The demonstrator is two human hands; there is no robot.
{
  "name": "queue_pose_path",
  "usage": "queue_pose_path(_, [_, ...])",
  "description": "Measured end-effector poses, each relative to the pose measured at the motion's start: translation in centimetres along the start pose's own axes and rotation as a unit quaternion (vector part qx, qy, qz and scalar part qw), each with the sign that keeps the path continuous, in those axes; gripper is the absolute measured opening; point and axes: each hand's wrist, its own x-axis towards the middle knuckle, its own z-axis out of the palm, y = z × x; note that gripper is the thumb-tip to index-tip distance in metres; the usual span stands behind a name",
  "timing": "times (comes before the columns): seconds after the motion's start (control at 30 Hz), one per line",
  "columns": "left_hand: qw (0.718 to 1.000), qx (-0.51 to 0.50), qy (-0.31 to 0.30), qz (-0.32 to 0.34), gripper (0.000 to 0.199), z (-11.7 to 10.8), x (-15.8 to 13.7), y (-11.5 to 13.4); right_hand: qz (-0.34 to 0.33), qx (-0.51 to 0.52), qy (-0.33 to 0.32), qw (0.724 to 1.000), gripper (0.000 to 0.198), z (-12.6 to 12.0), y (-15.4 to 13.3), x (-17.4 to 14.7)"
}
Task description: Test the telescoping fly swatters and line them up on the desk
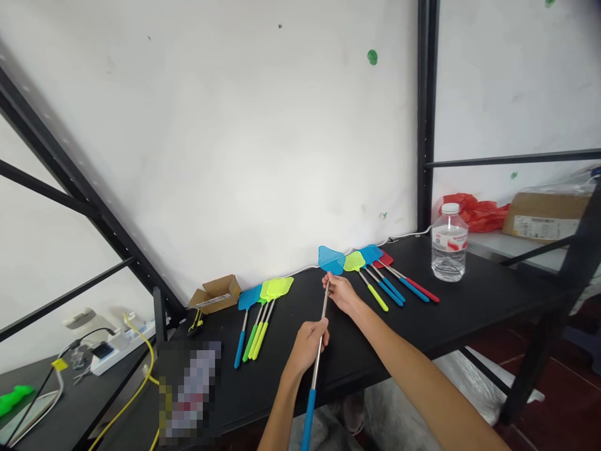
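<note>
A fly swatter with a blue mesh head (pixel 331 259), a metal rod and a blue grip is extended between my hands. My left hand (pixel 312 343) is closed around the middle of its rod. Just below the head, my right hand (pixel 339 292) pinches the top of the rod. To the left lie a blue swatter (pixel 241 332) and several yellow and green swatters (pixel 272 299) side by side, handles toward me. On the right, a yellow swatter (pixel 366 279), several blue swatters (pixel 389 285) and a red swatter (pixel 417 286) lie fanned out.
An open cardboard box (pixel 216 295) stands at the back left of the black table (pixel 366 360). A water bottle (pixel 449 243) stands upright at the right. Black metal posts (pixel 426 113) frame the table. A power strip (pixel 123 344) and yellow cable (pixel 126 413) are at the left.
</note>
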Motion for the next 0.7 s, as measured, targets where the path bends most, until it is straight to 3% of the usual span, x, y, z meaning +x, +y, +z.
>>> queue_pose_path(0.23, [0.999,0.021,0.015,0.021,0.053,0.3,-0.6,-0.2,0.029,0.004,-0.025,0.999,0.029,0.0,-0.8,-0.6])
queue_pose_path(0.43, [0.997,0.019,0.06,0.032,0.045,0.1,-0.2,-0.1,0.043,-0.078,-0.165,0.982,0.036,1.7,0.9,-2.1])
queue_pose_path(0.5, [0.997,0.026,0.068,0.03,0.047,0.3,-0.2,-0.1,0.039,-0.075,-0.145,0.986,0.035,1.9,1.2,-2.1])
queue_pose_path(0.7, [0.996,0.066,0.06,0.032,0.045,2.1,-2.3,0.4,-0.018,-0.001,0.012,1.0,0.031,0.5,-0.2,-0.6])
